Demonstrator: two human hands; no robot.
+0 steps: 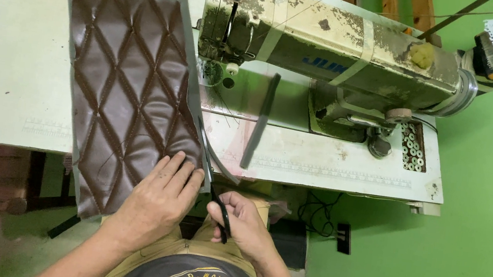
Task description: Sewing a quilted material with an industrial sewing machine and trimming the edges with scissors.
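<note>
While the panel (130, 87) is lying flat on the table (12, 53) just left of the sewing machine (332, 49), its near end is hanging over the table's front edge toward the person. It is a brown quilted sheet, stitched in diamonds, with a thin grey border showing along its sides. The left hand (160, 200) is pressing down on that near end, palm flat and fingers held together, pointing toward the machine. The right hand (242, 222) is sitting just right of it, below the machine's head, curled around the handles of black scissors (215, 188). The blades are reaching up along the panel's right edge, on the side facing the machine, where a narrow grey strip (224, 167) is curling away from the border. I cannot tell how far the blades are parted. A dark flat bar (260, 121) is resting on the table in front of the machine, and a tray of small rings (413, 148) is sitting under the machine's right end.
</note>
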